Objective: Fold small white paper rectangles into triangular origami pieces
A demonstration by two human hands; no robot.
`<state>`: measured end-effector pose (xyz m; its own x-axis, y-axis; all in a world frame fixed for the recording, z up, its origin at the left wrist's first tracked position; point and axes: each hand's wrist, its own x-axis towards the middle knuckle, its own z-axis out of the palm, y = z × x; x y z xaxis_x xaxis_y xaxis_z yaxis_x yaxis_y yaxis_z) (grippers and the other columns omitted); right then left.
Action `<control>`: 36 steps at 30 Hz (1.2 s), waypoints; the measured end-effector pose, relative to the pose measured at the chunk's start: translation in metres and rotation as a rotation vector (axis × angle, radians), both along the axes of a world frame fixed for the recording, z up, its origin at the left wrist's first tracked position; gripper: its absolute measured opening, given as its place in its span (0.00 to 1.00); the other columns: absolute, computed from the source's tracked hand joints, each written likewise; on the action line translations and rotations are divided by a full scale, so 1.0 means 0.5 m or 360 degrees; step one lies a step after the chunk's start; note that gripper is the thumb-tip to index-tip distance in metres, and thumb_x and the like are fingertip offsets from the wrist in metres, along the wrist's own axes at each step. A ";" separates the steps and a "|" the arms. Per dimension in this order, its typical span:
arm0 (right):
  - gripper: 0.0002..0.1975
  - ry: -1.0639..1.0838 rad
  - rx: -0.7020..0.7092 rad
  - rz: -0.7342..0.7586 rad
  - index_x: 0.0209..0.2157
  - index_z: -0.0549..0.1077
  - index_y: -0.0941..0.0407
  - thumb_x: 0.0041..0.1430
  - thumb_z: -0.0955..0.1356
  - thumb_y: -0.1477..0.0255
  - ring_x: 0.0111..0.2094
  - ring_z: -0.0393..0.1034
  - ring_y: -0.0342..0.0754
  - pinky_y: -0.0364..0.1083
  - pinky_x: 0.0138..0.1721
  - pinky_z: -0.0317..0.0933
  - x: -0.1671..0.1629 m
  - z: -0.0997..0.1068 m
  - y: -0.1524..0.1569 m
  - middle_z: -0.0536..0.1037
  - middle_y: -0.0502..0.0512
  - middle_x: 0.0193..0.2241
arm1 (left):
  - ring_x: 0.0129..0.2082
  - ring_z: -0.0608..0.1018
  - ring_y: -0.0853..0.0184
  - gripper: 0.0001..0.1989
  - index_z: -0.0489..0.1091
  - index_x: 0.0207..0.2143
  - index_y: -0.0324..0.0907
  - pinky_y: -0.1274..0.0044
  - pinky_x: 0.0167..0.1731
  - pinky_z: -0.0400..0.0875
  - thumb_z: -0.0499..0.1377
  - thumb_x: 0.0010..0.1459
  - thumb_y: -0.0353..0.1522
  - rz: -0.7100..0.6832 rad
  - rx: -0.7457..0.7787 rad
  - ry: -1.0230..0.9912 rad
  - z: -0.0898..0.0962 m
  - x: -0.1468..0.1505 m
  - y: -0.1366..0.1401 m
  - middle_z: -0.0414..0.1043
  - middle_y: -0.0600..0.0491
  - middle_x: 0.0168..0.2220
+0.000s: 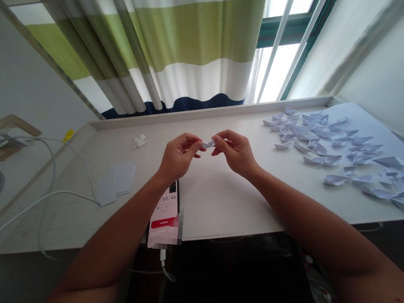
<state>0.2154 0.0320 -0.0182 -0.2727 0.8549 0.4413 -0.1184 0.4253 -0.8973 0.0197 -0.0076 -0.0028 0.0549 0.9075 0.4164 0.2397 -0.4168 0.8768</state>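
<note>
A small folded white paper (207, 145) is held up in the air beyond the phone (163, 211) and a little to its right. Its left end is pinched between the thumb and fingers of the left hand (178, 156), which is raised just beyond the phone, while the phone's left upper part is covered by the left forearm. The other end is gripped by the thumb and fingertips of the right hand (236, 152), farther to the right of the phone. The phone is laid at the front edge of the white table (215, 204), with a timer shown on its screen and a white charging plug (162, 256) fitted into its near end. Far to the right of the phone, many folded paper boats (325, 133) are spread, some of them set on a large white sheet (388, 136). To the phone's left, flat paper pieces (125, 179) are laid overlapping, and beyond these, still left of the phone, a crumpled white scrap (140, 141) is seen.
</note>
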 end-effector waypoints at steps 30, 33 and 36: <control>0.22 0.0009 0.0137 0.0127 0.37 0.77 0.53 0.54 0.82 0.53 0.39 0.82 0.52 0.56 0.47 0.80 0.005 -0.013 0.015 0.86 0.54 0.38 | 0.41 0.88 0.59 0.19 0.81 0.35 0.41 0.67 0.44 0.86 0.75 0.57 0.48 0.0008 0.0118 0.0137 -0.005 -0.015 0.006 0.87 0.45 0.42; 0.16 -0.0249 0.0332 0.0112 0.41 0.82 0.53 0.64 0.77 0.55 0.40 0.82 0.52 0.56 0.48 0.80 0.012 -0.012 0.016 0.86 0.55 0.39 | 0.40 0.88 0.59 0.18 0.82 0.38 0.42 0.66 0.45 0.85 0.73 0.59 0.48 0.0006 0.0186 0.0235 -0.007 -0.019 0.009 0.87 0.47 0.40; 0.10 -0.0465 0.0534 0.0127 0.41 0.84 0.53 0.70 0.73 0.62 0.40 0.82 0.51 0.54 0.46 0.79 0.020 -0.011 0.019 0.85 0.56 0.40 | 0.41 0.87 0.58 0.18 0.83 0.38 0.42 0.65 0.46 0.85 0.72 0.61 0.49 0.0022 0.0202 0.0304 -0.010 -0.021 0.011 0.87 0.46 0.41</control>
<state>0.2253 0.0417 -0.0237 -0.4864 0.6488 0.5852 0.0754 0.6984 -0.7117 0.0090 -0.0023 -0.0079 0.1317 0.8497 0.5106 0.4030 -0.5165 0.7555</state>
